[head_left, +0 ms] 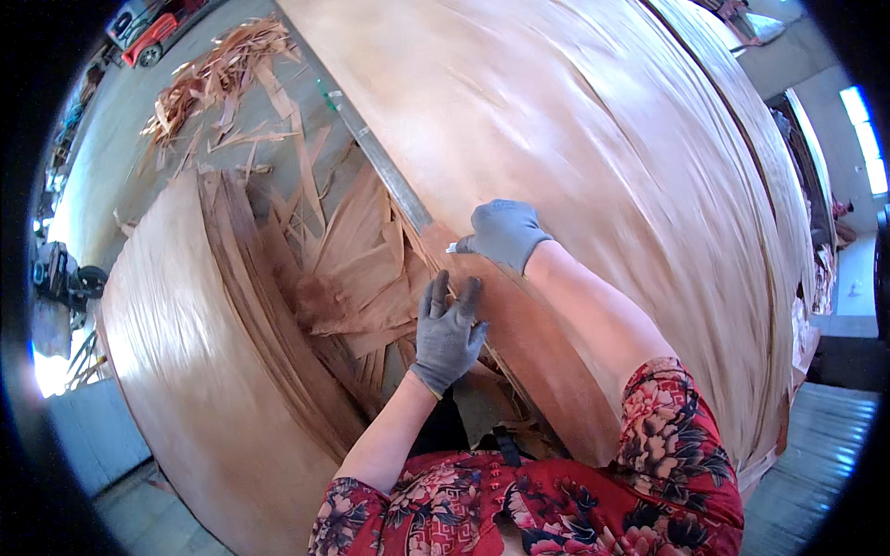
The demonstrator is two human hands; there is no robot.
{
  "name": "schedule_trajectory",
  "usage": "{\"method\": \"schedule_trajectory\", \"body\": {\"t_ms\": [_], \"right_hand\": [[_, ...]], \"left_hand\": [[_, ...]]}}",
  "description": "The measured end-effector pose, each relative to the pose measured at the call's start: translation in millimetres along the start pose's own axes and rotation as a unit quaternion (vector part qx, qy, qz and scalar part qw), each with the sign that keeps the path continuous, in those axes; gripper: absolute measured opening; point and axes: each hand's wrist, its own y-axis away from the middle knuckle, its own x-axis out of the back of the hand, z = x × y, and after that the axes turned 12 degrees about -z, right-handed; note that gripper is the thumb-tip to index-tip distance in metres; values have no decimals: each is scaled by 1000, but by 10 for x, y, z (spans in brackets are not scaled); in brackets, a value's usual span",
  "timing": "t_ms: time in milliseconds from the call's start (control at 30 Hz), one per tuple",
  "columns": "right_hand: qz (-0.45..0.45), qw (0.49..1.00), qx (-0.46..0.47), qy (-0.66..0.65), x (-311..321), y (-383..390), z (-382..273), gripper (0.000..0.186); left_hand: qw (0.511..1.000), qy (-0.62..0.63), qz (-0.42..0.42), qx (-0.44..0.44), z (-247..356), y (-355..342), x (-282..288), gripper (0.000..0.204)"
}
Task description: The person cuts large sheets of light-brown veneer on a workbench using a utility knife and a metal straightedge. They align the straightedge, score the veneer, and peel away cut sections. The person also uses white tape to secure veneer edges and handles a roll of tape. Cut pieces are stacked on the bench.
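My right hand (503,232), in a grey glove, is closed on a small whitish tool (453,247), too small to make out, at the edge of a reddish veneer strip (547,352). This strip lies along the near side of a broad stack of pale veneer sheets (612,157). My left hand (447,332), also gloved, is just below and left of my right, fingers spread and stretched onto the strip's left edge. A metal straight bar (375,153) runs along the stack's left edge, disappearing under the reddish veneer near my hands.
A second veneer stack (185,352) curves along the left. Torn veneer scraps (362,278) fill the gap between stacks, with another scrap pile (222,65) on the floor beyond. A red wheeled vehicle (148,37) stands top left; dark machinery (65,287) stands at far left.
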Motion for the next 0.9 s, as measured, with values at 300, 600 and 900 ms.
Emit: {"method": "schedule_trajectory", "body": {"t_ms": [300,600,900], "right_hand": [[-4,997,-59,-43,-43,5,255,49],[55,962,96,-249,-195,33,459,23],[62,976,100,-185,-101,1,347,23]], "left_hand": [[996,-69,48,24,-326,-371,71,76],[986,-81,145,11,-171,-412,67,60],[984,-13,-91,-151,181,-137,-379,63]]}}
